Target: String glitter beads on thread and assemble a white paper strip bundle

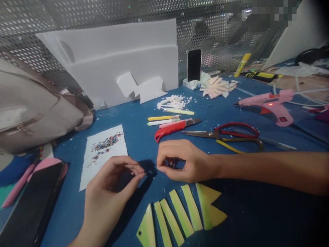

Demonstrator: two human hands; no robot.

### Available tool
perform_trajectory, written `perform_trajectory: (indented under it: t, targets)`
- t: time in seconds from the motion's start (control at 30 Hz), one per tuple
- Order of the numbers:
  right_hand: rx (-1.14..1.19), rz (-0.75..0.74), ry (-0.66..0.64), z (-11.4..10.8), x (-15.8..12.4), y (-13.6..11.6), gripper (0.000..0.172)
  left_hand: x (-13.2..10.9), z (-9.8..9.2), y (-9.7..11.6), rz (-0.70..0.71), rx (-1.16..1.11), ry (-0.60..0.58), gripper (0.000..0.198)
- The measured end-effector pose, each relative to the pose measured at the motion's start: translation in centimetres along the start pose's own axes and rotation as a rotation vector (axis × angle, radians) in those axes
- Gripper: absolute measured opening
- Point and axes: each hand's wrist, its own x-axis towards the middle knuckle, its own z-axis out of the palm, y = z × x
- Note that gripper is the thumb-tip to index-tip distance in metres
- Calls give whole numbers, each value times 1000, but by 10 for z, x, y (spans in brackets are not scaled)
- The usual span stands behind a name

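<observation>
Both hands hover low over the blue table (pixel 257 206), fingertips almost meeting. The right hand (pixel 185 163) is curled, its thumb and first fingers pressed together on a dark bit (pixel 172 163) that sits tucked inside the pinch; it is too small to make out what it is. The left hand (pixel 113 185) has its thumb and forefinger tips closed tight against each other, the other fingers loosely bent above them, pointing at the right hand's pinch. Whether it holds anything I cannot tell: whatever may run between the two pinches is too fine to see. Just below the hands, toward the person, lie yellow-green strips (pixel 180 212) fanned side by side, ending in a notched tail piece. Just left of the left hand's pinch is a white paper (pixel 88 169) sprinkled with coloured specks. Just beyond the right hand lie a red cutter (pixel 172 128) and, beside it to the right, scissors (pixel 231 135) with red and yellow handles. Past the cutter are markers (pixel 163 118) and a heap of white scraps (pixel 172 102). Well off to the right rests a pink glue gun (pixel 269 103), its light glowing. Far behind the hands, white boards (pixel 123 65) and a phone (pixel 194 64) stand against the perforated wall, and a pale bag (pixel 33 106) sits far to the left.
</observation>
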Motion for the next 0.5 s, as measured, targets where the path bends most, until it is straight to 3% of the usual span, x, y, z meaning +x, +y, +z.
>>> perform_trajectory:
  t: [0.5]
  targets:
    - [-5, -18, 26, 0, 1, -1, 9, -1, 1, 1, 12, -9, 2, 23]
